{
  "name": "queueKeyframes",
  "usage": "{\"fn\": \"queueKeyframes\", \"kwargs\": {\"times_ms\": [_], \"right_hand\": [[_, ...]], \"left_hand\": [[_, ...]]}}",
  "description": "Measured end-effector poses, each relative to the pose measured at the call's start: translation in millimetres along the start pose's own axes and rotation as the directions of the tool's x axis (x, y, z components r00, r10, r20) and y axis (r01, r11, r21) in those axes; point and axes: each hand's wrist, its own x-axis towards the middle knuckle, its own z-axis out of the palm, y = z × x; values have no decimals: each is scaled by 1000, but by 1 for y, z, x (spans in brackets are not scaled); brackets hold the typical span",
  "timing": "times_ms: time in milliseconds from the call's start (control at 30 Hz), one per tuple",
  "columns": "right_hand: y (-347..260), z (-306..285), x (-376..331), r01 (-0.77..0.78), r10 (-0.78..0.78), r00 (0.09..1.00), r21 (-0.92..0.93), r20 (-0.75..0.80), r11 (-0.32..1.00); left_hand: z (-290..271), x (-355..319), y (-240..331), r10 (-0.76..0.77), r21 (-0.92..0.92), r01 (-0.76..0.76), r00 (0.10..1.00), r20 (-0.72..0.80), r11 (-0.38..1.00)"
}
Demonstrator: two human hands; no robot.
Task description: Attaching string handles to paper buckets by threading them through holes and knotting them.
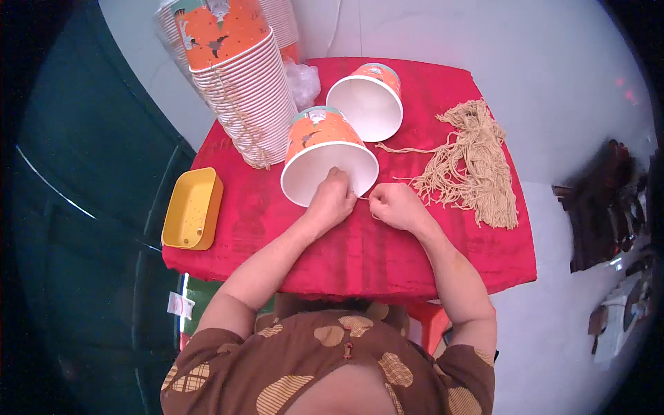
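An orange paper bucket (319, 142) with a white inside lies on its side on the red tablecloth (387, 256), its mouth toward me. My left hand (330, 200) grips its lower rim, fingers reaching into the opening. My right hand (395, 205) pinches a thin beige string (364, 198) that runs to the rim beside my left hand. A second orange bucket (370, 97) lies on its side just behind.
A tall stack of nested orange buckets (238, 83) with strings leans at the back left. A bundle of beige cords (477, 166) lies at the right. A yellow plastic tray (192, 209) sits at the left edge. A crumpled clear bag (303, 81) lies behind.
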Motion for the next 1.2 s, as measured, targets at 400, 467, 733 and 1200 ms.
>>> {"fn": "queueKeyframes", "kwargs": {"times_ms": [400, 467, 733, 1200], "right_hand": [[11, 28, 13, 63, -8, 903, 113, -430, 992], [6, 21, 9, 29, -10, 849, 27, -529, 999], [-44, -13, -11, 196, -471, 554, -441, -687, 876], [-135, 20, -28, 360, -708, 545, -638, -449, 681]], "left_hand": [[1, -14, 2, 165, -118, -170, 985, -50, 978], [-7, -26, 14, 221, -66, -224, 974, -50, 972], [-57, -108, 42, 228, -202, -235, 972, -61, 951], [-112, -147, -6, -423, -87, 425, 905, 39, 901]]}}
